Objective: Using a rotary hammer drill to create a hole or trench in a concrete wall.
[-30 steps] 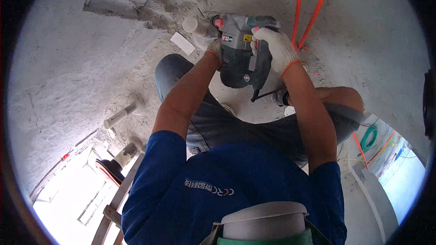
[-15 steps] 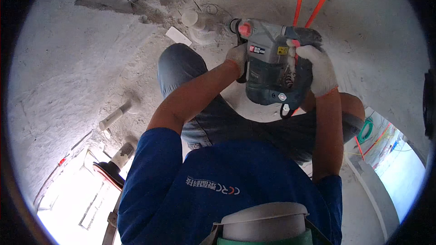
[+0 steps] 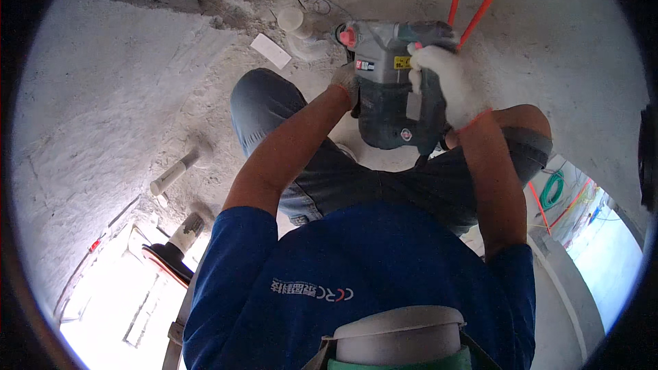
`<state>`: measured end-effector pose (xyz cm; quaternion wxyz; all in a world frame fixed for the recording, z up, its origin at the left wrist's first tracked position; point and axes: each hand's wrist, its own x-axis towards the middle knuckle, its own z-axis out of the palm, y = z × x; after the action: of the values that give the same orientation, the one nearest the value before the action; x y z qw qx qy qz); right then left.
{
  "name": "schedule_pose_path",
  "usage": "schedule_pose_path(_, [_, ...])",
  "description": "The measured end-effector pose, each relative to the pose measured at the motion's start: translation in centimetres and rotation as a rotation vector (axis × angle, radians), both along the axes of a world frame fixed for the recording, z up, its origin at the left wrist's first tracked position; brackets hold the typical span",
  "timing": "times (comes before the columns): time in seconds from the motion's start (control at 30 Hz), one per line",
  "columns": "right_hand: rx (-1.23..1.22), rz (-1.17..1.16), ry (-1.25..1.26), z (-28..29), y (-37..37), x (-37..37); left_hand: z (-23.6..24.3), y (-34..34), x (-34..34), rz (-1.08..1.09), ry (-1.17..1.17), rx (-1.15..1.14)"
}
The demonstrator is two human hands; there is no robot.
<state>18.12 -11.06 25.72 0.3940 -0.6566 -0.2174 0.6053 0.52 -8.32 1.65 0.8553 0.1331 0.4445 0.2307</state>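
Note:
I hold a grey and dark-green power hammer (image 3: pixel 384 113), with red knobs, over my bent legs. My left hand (image 3: pixel 345 82), in a pale glove with an orange cuff, is closed on its left side, fingers partly hidden behind the body. My right hand (image 3: pixel 449 82), gloved alike and blurred, is wrapped round the handle on the right. Just beyond the tool's upper left stands a short white pipe (image 3: pixel 291 20), with a white rectangular piece (image 3: pixel 271 51) lying beside it. Whether a bit is fitted I cannot see.
Two orange conduits (image 3: pixel 486 7) run up at the top right. Pale pipes (image 3: pixel 171 177) stick up at left, near a dark, orange-rimmed object (image 3: pixel 168 264) and a bright opening. Rough plastered walls (image 3: pixel 96 116) curve round me. A green coiled hose (image 3: pixel 552 188) is at lower right.
The hammer and both hands swung right and down from a second ago to half a second ago, then came partly back left and upward. My right knee has shifted slightly.

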Motion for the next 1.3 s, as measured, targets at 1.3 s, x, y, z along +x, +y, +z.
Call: schedule_pose_path(1.3, [0.004, 0.078, -0.087, -5.3, -8.0, -2.7, -19.0, -4.2, -4.3, -0.798, 0.443, 0.918])
